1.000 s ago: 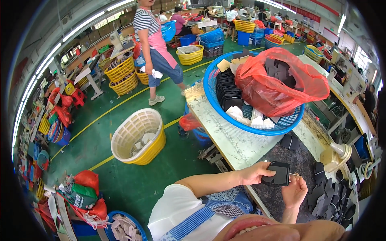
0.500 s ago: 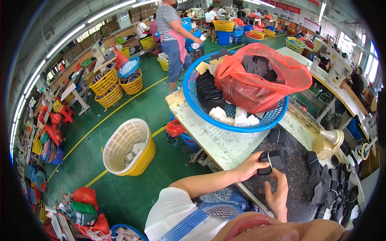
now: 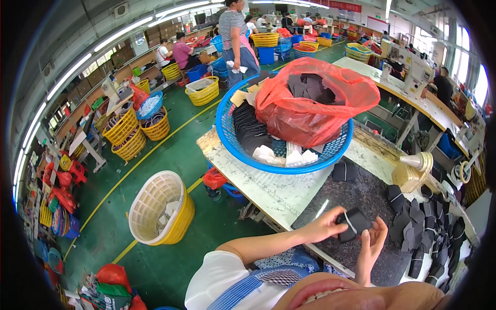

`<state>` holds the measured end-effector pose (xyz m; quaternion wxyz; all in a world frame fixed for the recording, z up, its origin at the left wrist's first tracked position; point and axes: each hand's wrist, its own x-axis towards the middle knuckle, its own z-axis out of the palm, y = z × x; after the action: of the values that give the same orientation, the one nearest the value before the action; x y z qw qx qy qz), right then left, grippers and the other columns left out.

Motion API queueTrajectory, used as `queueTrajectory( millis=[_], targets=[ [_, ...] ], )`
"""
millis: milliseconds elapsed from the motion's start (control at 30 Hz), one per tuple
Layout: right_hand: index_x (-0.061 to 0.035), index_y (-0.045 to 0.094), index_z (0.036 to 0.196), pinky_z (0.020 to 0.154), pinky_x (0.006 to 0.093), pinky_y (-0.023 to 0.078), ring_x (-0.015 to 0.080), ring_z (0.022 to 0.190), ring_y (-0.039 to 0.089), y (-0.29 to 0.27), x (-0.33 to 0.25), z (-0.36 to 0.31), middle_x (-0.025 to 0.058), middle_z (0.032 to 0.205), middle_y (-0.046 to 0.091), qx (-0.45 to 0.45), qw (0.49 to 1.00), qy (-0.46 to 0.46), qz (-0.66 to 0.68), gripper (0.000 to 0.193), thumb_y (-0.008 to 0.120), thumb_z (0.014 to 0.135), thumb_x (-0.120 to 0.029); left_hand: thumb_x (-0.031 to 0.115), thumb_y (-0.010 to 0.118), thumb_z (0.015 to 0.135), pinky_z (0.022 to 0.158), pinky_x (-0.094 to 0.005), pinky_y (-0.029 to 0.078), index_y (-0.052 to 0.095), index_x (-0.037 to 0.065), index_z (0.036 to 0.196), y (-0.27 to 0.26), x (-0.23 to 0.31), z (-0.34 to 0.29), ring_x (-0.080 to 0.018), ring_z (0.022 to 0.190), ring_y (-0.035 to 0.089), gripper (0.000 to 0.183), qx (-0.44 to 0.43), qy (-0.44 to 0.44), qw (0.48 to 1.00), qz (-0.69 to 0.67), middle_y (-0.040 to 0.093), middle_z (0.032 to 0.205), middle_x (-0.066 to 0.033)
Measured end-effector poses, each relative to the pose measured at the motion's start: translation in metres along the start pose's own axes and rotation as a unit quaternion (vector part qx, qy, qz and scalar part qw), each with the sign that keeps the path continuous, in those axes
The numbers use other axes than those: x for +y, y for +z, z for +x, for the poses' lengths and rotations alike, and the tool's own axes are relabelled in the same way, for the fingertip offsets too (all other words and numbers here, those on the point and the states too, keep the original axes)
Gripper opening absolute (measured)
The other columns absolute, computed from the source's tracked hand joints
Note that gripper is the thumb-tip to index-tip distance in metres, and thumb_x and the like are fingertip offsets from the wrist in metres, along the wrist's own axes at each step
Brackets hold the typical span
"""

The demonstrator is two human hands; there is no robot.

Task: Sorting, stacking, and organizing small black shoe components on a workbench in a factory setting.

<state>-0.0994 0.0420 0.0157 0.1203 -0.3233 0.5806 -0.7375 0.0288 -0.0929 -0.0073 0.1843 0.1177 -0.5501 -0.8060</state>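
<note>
My left hand [image 3: 326, 227] grips a small bundle of black pieces [image 3: 355, 225] by its left end, thumb on top. A thin white band runs around the bundle. On its right end, the thumb and curled fingers of my right hand [image 3: 372, 246] close on the edge. Both hands are over a dark speckled mat [image 3: 330, 194] on the worktable. A similar black banded bundle [image 3: 345, 171] lies at the mat's far edge. To the right is a heap of black pieces and banded bundles [image 3: 421, 227].
A blue basket [image 3: 289, 168] on the table holds black pieces and a red plastic bag [image 3: 305, 121]. A cream cone-shaped holder [image 3: 411, 173] stands at the table's right. On the floor at left is a yellow-and-white basket [image 3: 178, 222]. A person in a striped shirt [image 3: 230, 28] stands beyond.
My right hand has risen from below the bundle and now holds its right end. The bundle has tilted. The view has shifted, and the person in stripes has turned and moved farther off.
</note>
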Motion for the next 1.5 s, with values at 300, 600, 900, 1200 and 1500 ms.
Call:
queueTrajectory(
  millis=[300, 600, 900, 1200, 1500],
  targets=[
    [-0.0006, 0.057, 0.09, 0.061, 0.0267, 0.039, 0.0084, 0.07, 0.045, -0.036, -0.001, -0.026, 0.0014, 0.073, 0.051, -0.103, 0.97, 0.038, -0.215, 0.015, 0.057, 0.1, -0.012, 0.03, 0.061, 0.101, 0.062, -0.0375, 0.047, 0.048, 0.003, 0.122, 0.039, -0.03, -0.008, -0.027, 0.072, 0.063, 0.037, -0.016, 0.068, 0.958, 0.279, 0.062, 0.085, -0.0162],
    [-0.0008, 0.061, 0.111, 0.059, 0.0255, 0.045, 0.0076, 0.072, 0.054, -0.066, -0.023, -0.028, 0.0026, 0.084, 0.061, -0.116, 0.961, 0.249, -0.01, 0.025, 0.056, 0.104, -0.024, 0.018, 0.064, 0.1, 0.049, -0.0205, 0.046, 0.053, 0.005, 0.111, 0.06, 0.008, 0.017, -0.0065, 0.066, 0.059, 0.021, -0.082, -0.022, 0.963, 0.254, 0.061, 0.086, -0.0023],
    [-0.0032, 0.062, 0.124, 0.052, 0.0191, 0.044, 0.0035, 0.061, 0.054, -0.204, -0.037, -0.07, -0.0015, 0.086, 0.062, 0.307, 0.924, 0.186, -0.133, 0.036, 0.062, 0.101, -0.031, 0.013, 0.063, 0.099, 0.056, -0.0199, 0.05, 0.054, 0.003, 0.127, 0.076, -0.02, 0.025, -0.0078, 0.063, 0.062, 0.031, -0.218, -0.111, 0.935, 0.256, 0.066, 0.083, -0.0061],
    [-0.0083, 0.068, 0.109, 0.081, 0.0469, 0.053, 0.0408, 0.085, 0.068, -0.313, 0.045, -0.055, 0.0182, 0.103, 0.07, 0.292, 0.664, 0.081, -0.683, 0.04, 0.07, 0.089, -0.043, 0.008, 0.063, 0.098, 0.063, -0.022, 0.051, 0.063, 0.003, 0.117, 0.005, 0.012, 0.027, -0.0074, 0.067, 0.063, 0.019, -0.074, -0.089, 0.932, 0.344, 0.068, 0.081, -0.0045],
    [-0.0033, 0.068, 0.109, 0.069, 0.0187, 0.04, 0.0044, 0.078, 0.052, -0.226, -0.012, -0.019, -0.0028, 0.091, 0.061, 0.165, 0.899, 0.046, -0.402, 0.014, 0.064, 0.098, -0.009, 0.046, 0.062, 0.097, 0.112, -0.0434, 0.035, 0.043, -0.006, 0.141, -0.119, 0.011, 0.126, -0.0401, 0.132, 0.048, 0.072, 0.259, 0.13, 0.798, 0.528, 0.051, 0.14, -0.028]
  ],
)
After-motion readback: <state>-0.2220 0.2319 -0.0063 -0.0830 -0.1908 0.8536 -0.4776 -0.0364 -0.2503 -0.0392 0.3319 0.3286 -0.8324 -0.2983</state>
